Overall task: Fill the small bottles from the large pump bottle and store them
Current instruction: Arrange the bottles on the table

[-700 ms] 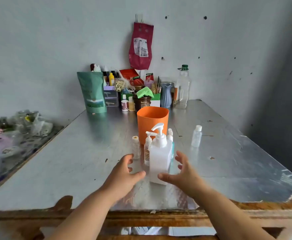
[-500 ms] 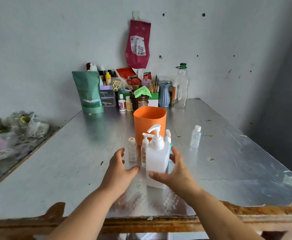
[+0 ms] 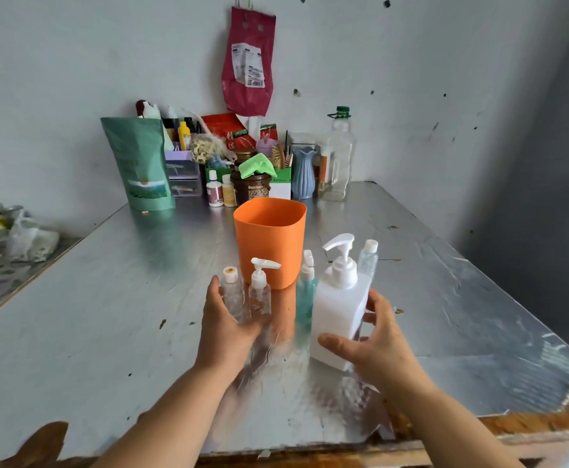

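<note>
right hand [image 3: 374, 342] grasps the large white pump bottle [image 3: 339, 312] low on its body, thumb across the near face and fingers round the far right edge. the bottle leans a little to the right, and i cannot tell whether its base sits flat on the metal-sheeted table [image 3: 107, 315]. left hand [image 3: 225, 327], well to the left of it, is spread and cupped about two small bottles. the clear bottle with a tan cap [image 3: 230, 288] stands just inside its fingers, and the clear mini pump bottle [image 3: 259, 292] just above its thumb. it seems to touch them, but is not closed round either one.

between the two hands, just left of the right thumb, stands a teal bottle [image 3: 305, 298] with a white top. just beyond the right hand's fingers, behind the big bottle, is a clear bottle with a white cap [image 3: 367, 261]. beyond both hands stands the orange tub [image 3: 271, 241].

by my reading the task is at its very start. the clear bottles by the left hand look empty and have their tops on, so nothing seems opened or filled. the tub's inside is mostly hidden, so i cannot say whether anything is stored there. left to do: uncap each small bottle, fill it from the pump, close it and store it, likely in the tub.
</note>
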{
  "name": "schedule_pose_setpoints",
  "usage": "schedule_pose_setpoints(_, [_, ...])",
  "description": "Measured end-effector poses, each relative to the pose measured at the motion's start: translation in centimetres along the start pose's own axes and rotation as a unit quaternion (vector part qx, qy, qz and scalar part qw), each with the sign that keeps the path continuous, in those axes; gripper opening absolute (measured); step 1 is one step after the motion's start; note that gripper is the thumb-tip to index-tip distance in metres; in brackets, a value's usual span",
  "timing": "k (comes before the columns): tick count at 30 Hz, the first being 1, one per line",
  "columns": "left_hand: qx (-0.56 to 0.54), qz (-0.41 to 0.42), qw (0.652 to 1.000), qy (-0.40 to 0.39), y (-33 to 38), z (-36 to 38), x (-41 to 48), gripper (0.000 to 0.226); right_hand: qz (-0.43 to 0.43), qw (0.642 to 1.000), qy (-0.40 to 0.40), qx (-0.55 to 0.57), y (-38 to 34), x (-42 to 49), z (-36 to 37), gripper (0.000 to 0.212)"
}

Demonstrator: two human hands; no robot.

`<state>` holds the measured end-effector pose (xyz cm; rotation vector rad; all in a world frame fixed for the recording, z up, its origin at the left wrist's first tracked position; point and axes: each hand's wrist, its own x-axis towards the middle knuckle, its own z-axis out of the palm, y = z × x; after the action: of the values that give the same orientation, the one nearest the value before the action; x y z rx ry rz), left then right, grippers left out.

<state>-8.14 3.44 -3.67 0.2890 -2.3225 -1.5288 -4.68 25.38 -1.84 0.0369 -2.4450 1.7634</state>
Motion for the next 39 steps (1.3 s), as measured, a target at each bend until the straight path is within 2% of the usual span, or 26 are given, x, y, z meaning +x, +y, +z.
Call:
schedule_pose_setpoints(3, [0.007, 0.000, 1.000, 0.000, -0.2, 0.7, 0.4, 0.117, -0.004, 1.000, -0.029, -0.004, -0.1, 0.5, -0.1, 0.091])
schedule_pose_setpoints(8, [0.021, 0.015, 0.999, 0.021, -0.3, 1.5, 1.5, 0.096, -0.006, 0.998, -0.068, 0.010, -0.3, 1.6, 0.1, 0.085])
schedule_pose_setpoints(11, [0.030, 0.015, 0.999, 0.027, -0.6, 1.7, 2.1, 0.094, -0.003, 0.996, -0.089, -0.001, -0.7, 2.4, 0.0, 0.085])
schedule_pose_setpoints(13, [0.031, 0.013, 0.999, 0.029, -0.7, 1.8, 2.2, 0.094, -0.009, 0.995, -0.099, -0.020, -0.8, 3.1, 0.0, 0.090])
schedule_pose_setpoints(18, [0.040, 0.029, 0.998, 0.027, -0.7, 1.8, 1.8, 0.078, 0.002, 0.993, -0.114, -0.022, -1.0, 4.6, 0.6, 0.097])
schedule_pose_setpoints(27, [0.043, 0.023, 0.998, 0.027, -0.7, 1.2, 1.4, 0.035, -0.006, 0.996, -0.080, -0.025, -1.3, 5.2, 1.9, 0.098])
schedule_pose_setpoints(32, [0.034, 0.004, 0.999, -0.019, -0.8, -0.6, 0.0, 0.043, -0.008, 0.998, -0.059, -0.034, -1.1, 3.5, 1.6, 0.104])
schedule_pose_setpoints(34, [0.027, 0.003, 0.998, -0.049, -0.7, -1.6, -0.9, 0.043, -0.010, 0.999, -0.025, -0.043, -1.1, 2.4, 1.5, 0.105])
schedule_pose_setpoints(36, [0.024, 0.012, 0.996, -0.080, -0.5, -2.5, -2.0, 0.044, -0.046, 0.995, 0.065, -0.064, -1.5, 0.8, 1.6, 0.093])
schedule_pose_setpoints(38, [0.031, 0.027, 0.994, -0.102, -0.2, -3.1, -3.1, 0.046, -0.137, 0.976, 0.156, -0.064, -2.4, -1.1, 1.8, 0.056])
schedule_pose_setpoints(39, [0.033, 0.034, 0.993, -0.113, -0.1, -3.3, -3.6, 0.046, -0.182, 0.968, 0.163, -0.057, -3.1, -2.0, 2.1, 0.040])
